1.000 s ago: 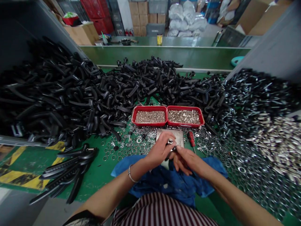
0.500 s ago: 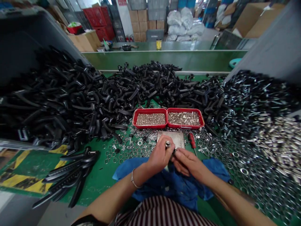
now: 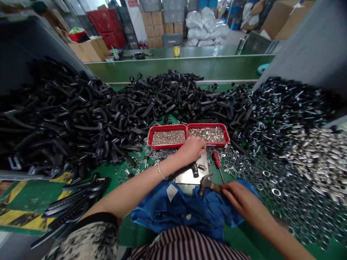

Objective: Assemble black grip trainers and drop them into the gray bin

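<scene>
Both hands [image 3: 193, 148] have come apart since half a second ago, when they met over the work: the left has reached forward to the near side of the right red tray [image 3: 228, 139], while the right hand [image 3: 238, 198] has gone back to the right and is closed around the handle of a claw hammer [image 3: 208, 184]. Left fingers are curled and their tips are hidden, so I cannot tell whether they pinch anything. Below that hand, a black part [image 3: 195, 170] lies on the metal plate [image 3: 187, 178], partly covered by the left forearm, with a small coiled spring [image 3: 202, 167] just beside its end. Hammer head and claw sit over the near right corner of the plate, above the crumpled blue cloth [image 3: 200, 213]. Beyond the plate, the left red tray [image 3: 149, 140] holds tiny metal pieces and the right one short pins; a red-handled screwdriver [image 3: 216, 159] lies to the right of the plate, among loose rings [image 3: 275, 192], and black handles [image 3: 162, 94] are heaped behind the trays
</scene>
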The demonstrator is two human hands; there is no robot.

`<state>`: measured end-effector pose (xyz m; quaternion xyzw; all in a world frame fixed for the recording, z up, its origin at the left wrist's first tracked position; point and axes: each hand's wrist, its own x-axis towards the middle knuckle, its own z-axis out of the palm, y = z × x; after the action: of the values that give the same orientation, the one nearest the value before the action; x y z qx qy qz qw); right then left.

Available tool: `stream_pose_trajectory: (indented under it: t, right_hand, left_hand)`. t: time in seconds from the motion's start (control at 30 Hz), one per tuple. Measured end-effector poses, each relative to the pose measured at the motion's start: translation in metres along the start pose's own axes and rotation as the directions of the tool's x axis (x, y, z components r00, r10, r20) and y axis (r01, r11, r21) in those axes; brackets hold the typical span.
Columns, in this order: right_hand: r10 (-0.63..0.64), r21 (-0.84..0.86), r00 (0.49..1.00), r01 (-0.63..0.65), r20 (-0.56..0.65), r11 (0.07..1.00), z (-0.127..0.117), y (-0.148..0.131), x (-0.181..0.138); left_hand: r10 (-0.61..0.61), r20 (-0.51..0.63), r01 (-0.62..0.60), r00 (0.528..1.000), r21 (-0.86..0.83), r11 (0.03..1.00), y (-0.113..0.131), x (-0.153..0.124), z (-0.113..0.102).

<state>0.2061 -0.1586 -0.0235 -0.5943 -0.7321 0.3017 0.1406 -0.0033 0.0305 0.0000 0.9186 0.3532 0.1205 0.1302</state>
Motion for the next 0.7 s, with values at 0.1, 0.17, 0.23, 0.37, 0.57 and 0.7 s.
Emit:
stream_pose_trajectory:
  t: [0.1,0.17,0.23,0.37,0.57,0.7]
  right_hand:
    - [-0.072,-0.157,0.993,0.058,-0.090,0.986,0.002,0.018,-0.019]
    - [-0.096,-0.239,0.991,0.072,-0.091,0.968,0.005,0.025,-0.023]
    - [-0.097,-0.279,0.994,0.077,-0.058,0.957,0.009,0.030,-0.023]
    - [-0.079,-0.251,0.995,0.061,-0.062,0.966,0.013,0.037,-0.020]
    - [0.043,-0.015,0.982,-0.047,-0.181,0.999,-0.006,0.041,-0.018]
    - [0.355,0.291,0.934,-0.329,-0.038,0.898,-0.017,0.032,-0.035]
  left_hand:
    - [-0.068,0.064,0.051,0.996,0.245,0.968,-0.023,0.041,-0.011]
    - [-0.104,0.157,0.047,0.982,0.331,0.942,-0.035,0.063,-0.010]
    - [-0.106,0.218,0.025,0.970,0.342,0.939,-0.042,0.075,-0.004]
    - [-0.103,0.243,0.004,0.965,0.377,0.926,-0.040,0.075,0.004]
    - [-0.118,0.288,-0.004,0.950,0.391,0.921,-0.034,0.071,-0.002]
    - [-0.135,0.298,0.008,0.945,0.391,0.920,-0.032,0.073,-0.003]
